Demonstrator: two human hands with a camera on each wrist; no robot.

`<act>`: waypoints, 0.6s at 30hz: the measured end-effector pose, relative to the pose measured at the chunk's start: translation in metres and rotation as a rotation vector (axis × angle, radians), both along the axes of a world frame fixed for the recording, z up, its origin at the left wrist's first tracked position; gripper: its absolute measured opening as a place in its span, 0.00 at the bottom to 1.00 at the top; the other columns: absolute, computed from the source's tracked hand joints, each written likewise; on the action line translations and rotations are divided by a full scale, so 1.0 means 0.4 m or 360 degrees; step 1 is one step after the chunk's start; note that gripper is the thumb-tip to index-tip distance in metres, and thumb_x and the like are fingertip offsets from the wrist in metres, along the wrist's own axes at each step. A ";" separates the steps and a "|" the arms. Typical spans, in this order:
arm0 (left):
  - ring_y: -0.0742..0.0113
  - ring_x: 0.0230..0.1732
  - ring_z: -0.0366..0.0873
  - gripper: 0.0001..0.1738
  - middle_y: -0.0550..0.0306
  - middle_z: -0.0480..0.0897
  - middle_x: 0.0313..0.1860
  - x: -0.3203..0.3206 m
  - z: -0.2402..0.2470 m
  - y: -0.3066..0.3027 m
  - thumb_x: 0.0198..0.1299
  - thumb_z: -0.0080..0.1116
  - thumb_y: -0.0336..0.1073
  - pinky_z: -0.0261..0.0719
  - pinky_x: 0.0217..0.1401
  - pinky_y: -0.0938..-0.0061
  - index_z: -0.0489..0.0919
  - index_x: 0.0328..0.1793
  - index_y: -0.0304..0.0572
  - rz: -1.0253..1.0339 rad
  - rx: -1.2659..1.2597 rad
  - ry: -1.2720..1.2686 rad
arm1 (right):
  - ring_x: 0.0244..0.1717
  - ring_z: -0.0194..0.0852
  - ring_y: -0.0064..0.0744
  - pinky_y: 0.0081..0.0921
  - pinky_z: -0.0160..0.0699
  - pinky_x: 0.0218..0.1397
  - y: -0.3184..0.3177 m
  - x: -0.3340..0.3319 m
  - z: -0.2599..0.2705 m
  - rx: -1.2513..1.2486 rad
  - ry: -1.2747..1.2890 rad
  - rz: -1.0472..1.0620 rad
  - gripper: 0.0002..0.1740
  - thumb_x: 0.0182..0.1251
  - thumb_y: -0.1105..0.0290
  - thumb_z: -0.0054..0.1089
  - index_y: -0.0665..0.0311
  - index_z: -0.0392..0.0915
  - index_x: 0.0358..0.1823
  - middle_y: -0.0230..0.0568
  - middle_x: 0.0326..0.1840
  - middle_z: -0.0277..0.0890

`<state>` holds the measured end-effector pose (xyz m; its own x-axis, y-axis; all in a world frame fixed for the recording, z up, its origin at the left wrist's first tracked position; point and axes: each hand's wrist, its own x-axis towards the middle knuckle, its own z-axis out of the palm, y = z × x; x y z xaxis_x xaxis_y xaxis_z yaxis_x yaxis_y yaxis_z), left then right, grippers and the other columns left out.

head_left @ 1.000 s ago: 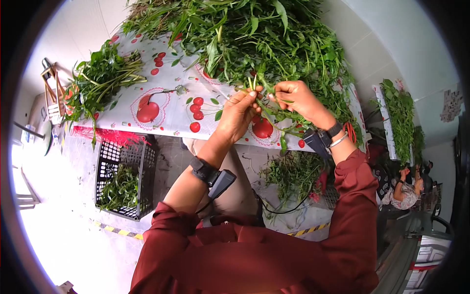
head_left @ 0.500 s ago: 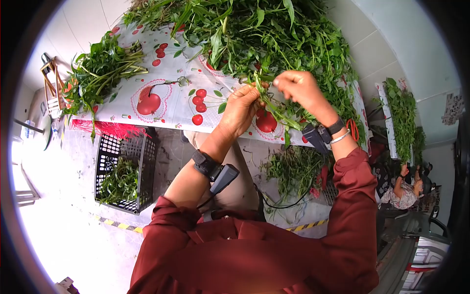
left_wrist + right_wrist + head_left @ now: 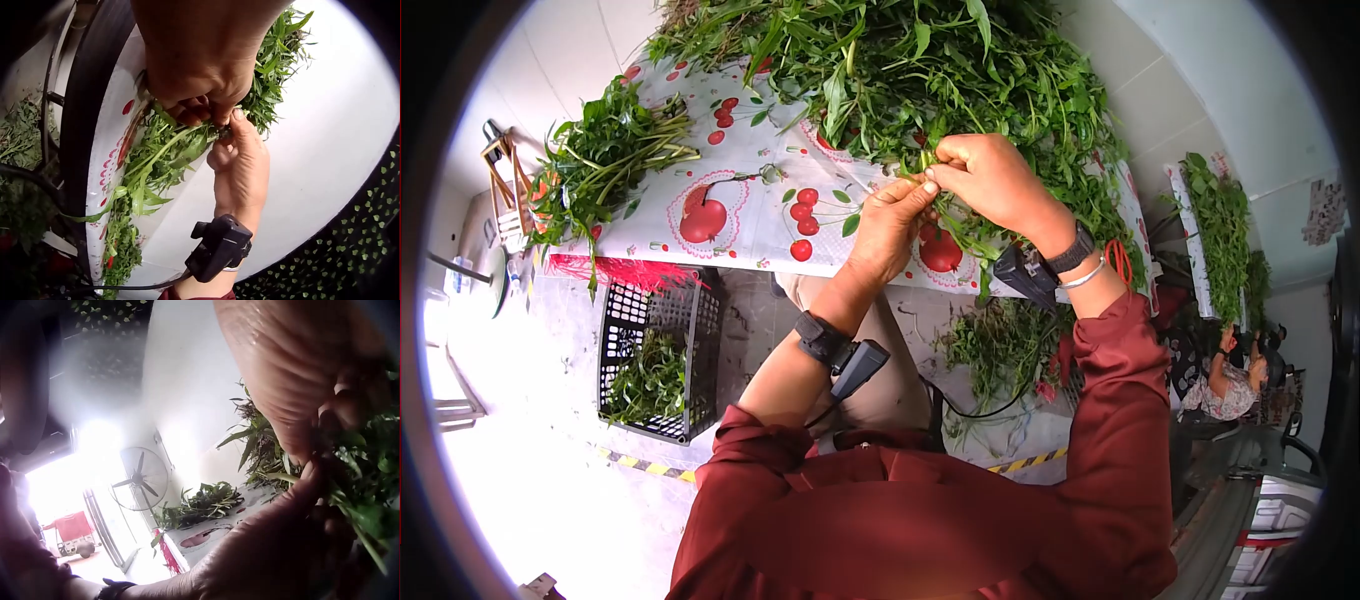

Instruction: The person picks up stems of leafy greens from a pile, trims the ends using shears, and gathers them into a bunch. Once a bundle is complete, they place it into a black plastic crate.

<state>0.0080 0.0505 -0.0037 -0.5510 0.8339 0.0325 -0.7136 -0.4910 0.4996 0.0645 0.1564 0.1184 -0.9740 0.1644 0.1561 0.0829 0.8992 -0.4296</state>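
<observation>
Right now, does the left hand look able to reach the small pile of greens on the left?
Probably yes: between the left hand and that small pile of greens lie only the flat tablecloth and a thin sprig. But it pinches stems, so it may need freeing first.

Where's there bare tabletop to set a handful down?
The cloth is bare along its near edge between the small bunch and the left hand; a stray sprig lies farther in. It's crowded beyond and around the right hand, where the big heap spreads.
</observation>
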 end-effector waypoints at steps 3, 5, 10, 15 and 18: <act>0.78 0.26 0.69 0.06 0.65 0.76 0.27 0.010 0.011 0.001 0.57 0.58 0.31 0.69 0.29 0.84 0.79 0.39 0.38 0.0026 -0.0065 0.0078 | 0.15 0.64 0.39 0.31 0.63 0.22 0.009 0.006 0.032 0.0021 -0.0191 0.0026 0.12 0.53 0.66 0.58 0.68 0.74 0.23 0.49 0.16 0.69; 0.79 0.26 0.68 0.06 0.65 0.76 0.29 0.008 0.017 -0.005 0.57 0.59 0.31 0.68 0.29 0.85 0.80 0.38 0.36 0.0014 -0.0081 0.0120 | 0.15 0.63 0.35 0.29 0.63 0.22 0.023 0.009 0.046 -0.0052 -0.0146 0.0045 0.11 0.53 0.66 0.58 0.68 0.74 0.23 0.48 0.16 0.68; 0.79 0.27 0.68 0.07 0.65 0.77 0.33 0.008 0.009 -0.002 0.58 0.58 0.32 0.67 0.28 0.84 0.80 0.36 0.35 0.0019 -0.0079 0.0179 | 0.15 0.60 0.26 0.27 0.63 0.23 0.077 0.034 0.114 -0.0162 0.0104 -0.0111 0.09 0.55 0.68 0.56 0.68 0.75 0.26 0.43 0.15 0.69; 0.79 0.28 0.70 0.07 0.62 0.78 0.37 0.004 0.008 -0.002 0.60 0.55 0.32 0.70 0.29 0.85 0.79 0.38 0.37 -0.0022 -0.0062 0.0084 | 0.19 0.67 0.23 0.24 0.64 0.22 0.286 0.083 0.090 0.0428 0.0025 -0.0196 0.12 0.58 0.65 0.55 0.68 0.75 0.25 0.37 0.16 0.71; 0.79 0.28 0.70 0.07 0.59 0.79 0.39 0.002 0.009 0.001 0.61 0.53 0.32 0.71 0.30 0.85 0.78 0.40 0.37 -0.0021 -0.0013 0.0052 | 0.19 0.69 0.22 0.24 0.64 0.20 0.349 0.099 0.057 -0.0262 -0.0425 -0.0822 0.14 0.59 0.61 0.56 0.67 0.76 0.24 0.36 0.16 0.72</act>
